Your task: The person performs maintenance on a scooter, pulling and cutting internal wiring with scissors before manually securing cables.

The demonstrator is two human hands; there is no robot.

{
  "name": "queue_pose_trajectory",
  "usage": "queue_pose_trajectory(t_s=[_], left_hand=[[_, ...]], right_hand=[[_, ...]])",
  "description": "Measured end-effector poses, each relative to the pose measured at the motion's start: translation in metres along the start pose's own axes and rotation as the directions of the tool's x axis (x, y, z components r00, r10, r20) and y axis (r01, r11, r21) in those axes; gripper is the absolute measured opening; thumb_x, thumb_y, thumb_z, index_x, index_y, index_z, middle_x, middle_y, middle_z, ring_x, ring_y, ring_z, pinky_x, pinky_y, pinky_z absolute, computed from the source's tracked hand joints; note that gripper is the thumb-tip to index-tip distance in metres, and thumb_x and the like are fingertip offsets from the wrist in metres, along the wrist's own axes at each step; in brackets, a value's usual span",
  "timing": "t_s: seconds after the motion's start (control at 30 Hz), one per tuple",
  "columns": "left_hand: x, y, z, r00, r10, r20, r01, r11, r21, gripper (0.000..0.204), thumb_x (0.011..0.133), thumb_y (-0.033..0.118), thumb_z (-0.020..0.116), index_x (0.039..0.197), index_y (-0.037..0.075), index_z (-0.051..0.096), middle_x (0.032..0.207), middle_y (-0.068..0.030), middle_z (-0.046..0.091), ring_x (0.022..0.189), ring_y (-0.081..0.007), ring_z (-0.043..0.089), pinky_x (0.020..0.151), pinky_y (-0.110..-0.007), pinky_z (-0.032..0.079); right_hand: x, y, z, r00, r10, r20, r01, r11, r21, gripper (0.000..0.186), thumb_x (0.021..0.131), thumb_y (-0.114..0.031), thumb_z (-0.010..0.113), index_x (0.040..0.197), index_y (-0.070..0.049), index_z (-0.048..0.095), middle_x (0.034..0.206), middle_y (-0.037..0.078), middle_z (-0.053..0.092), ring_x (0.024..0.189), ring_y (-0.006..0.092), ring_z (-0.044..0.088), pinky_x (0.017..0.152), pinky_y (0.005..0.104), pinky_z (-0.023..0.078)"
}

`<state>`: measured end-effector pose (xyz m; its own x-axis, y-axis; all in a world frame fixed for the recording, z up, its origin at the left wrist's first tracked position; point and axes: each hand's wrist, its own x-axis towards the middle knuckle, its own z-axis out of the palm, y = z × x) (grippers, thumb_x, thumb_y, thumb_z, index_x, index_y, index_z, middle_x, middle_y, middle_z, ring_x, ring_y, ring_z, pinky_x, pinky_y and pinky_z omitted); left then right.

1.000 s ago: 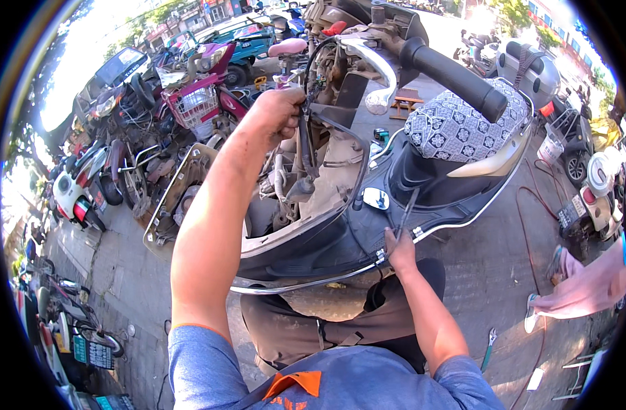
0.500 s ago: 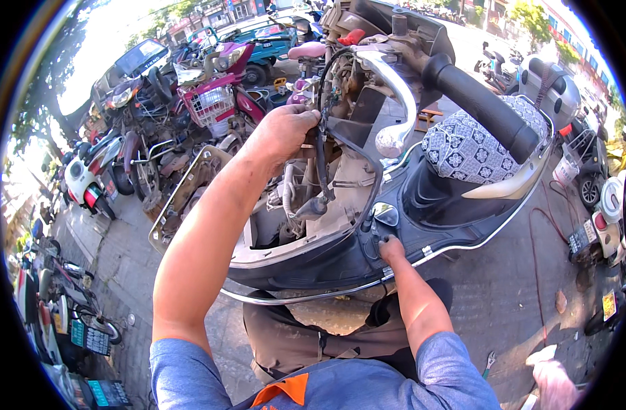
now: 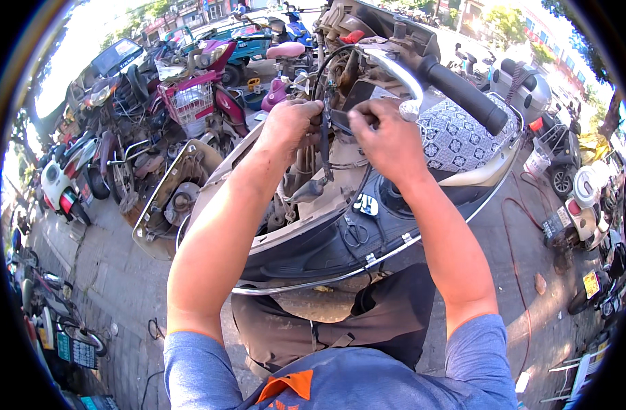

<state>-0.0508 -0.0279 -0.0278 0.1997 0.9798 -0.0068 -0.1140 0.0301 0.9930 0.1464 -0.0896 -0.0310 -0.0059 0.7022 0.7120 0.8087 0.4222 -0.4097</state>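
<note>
Left hand [image 3: 296, 126] clamped on the dark cable bundle [image 3: 325, 140] over the scooter's opened body [image 3: 285, 263], apparently to steady it. Scissors [image 3: 355, 234] rest on the footboard [image 3: 326, 253] (within reach, perhaps deliberately). Right hand [image 3: 389, 140] curled near the bundle; can't tell whether it's pinching anything.

Scooter [image 3: 292, 265]: across, before us
Cable [image 3: 325, 133]: ahead of us, left of the brake lever [image 3: 396, 72]
Scissors [image 3: 356, 236]: on the footboard [image 3: 389, 227], just beside the mirror [image 3: 366, 204]
Seat [image 3: 471, 133]: to our right
Basket [image 3: 192, 101]: beyond, to our left
</note>
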Motion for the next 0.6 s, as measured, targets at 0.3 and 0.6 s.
queue_pose_trajectory(t_s=[0.3,0.6], left_hand=[[0.002,-0.009,0.003,0.999,0.039,-0.014,-0.040,0.988,-0.150,0.014,0.102,0.024,0.069,0.097,0.011,0.071,0.087,0.0011,0.066,0.076,-0.0113,0.063,0.070,-0.028,0.053],[0.019,-0.030,0.012,0.998,-0.053,-0.044,0.032,0.917,-0.398,0.022,0.104,0.024,0.064,0.106,0.003,0.069,0.088,-0.0059,0.071,0.073,-0.0180,0.069,0.069,-0.038,0.060]], right_hand=[[0.045,0.009,0.042,0.790,0.272,0.550,-0.609,0.460,0.646,0.023,0.103,-0.025,0.074,0.099,-0.002,0.077,0.089,0.004,0.075,0.082,0.0121,0.068,0.076,0.0303,0.056],[0.043,0.056,0.061,0.691,0.218,0.689,-0.723,0.187,0.665,0.014,0.101,-0.018,0.071,0.106,-0.006,0.075,0.088,0.002,0.072,0.073,0.0115,0.068,0.072,0.0277,0.061]])
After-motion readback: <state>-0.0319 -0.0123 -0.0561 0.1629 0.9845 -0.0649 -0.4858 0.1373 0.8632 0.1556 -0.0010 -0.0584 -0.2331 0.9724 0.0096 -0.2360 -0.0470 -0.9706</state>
